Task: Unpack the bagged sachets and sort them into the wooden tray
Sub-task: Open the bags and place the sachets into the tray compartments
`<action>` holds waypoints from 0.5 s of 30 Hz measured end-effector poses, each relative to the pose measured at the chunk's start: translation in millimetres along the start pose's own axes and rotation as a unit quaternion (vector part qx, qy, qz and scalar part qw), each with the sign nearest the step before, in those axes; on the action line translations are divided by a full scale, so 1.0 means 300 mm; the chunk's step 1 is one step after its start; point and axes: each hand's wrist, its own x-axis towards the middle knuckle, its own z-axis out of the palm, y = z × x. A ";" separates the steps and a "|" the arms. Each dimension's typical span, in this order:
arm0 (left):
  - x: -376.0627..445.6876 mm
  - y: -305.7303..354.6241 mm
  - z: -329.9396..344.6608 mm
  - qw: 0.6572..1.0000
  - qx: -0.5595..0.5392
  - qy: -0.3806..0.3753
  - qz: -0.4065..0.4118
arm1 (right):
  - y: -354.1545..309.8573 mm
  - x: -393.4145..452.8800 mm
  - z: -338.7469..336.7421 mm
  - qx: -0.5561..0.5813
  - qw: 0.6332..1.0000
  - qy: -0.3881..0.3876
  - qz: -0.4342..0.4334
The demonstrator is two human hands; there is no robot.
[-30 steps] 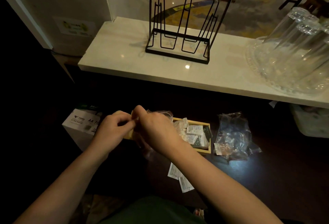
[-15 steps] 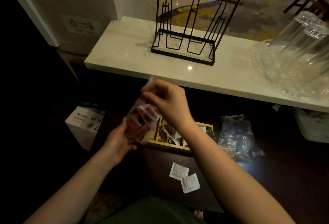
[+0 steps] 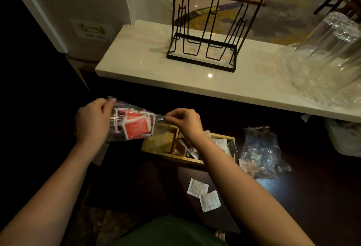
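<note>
A clear plastic bag [image 3: 134,122] full of red sachets hangs sideways in the air, stretched between both hands. My left hand [image 3: 91,120] grips its left end; my right hand [image 3: 184,121] pinches its right end between thumb and fingers. Below them the wooden tray [image 3: 156,149] sits on the dark table: its left compartment looks bare, the middle one holds brown sachets [image 3: 182,148], and the right one holds white sachets [image 3: 220,144], partly hidden by my right forearm. Two white sachets [image 3: 204,194] lie loose on the table in front of the tray.
Crumpled clear bags [image 3: 260,152] lie right of the tray. Behind, a white marble shelf [image 3: 148,65] carries a black wire rack [image 3: 207,30] and upturned glasses [image 3: 328,50] on a glass tray. The table's left edge is dark.
The bag of red sachets was lifted from the tray, held upright, then turned sideways. My left hand moved up to its left end and my right hand dropped to its right end.
</note>
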 end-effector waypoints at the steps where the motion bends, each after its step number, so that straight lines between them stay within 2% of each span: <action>1: 0.007 0.008 -0.007 1.000 0.007 0.003 0.005 | 0.009 0.003 0.008 -0.002 1.000 -0.002 0.006; 15: 0.023 0.089 -0.043 0.998 -0.049 -0.039 0.027 | 0.095 0.013 0.049 0.023 0.998 -0.011 0.050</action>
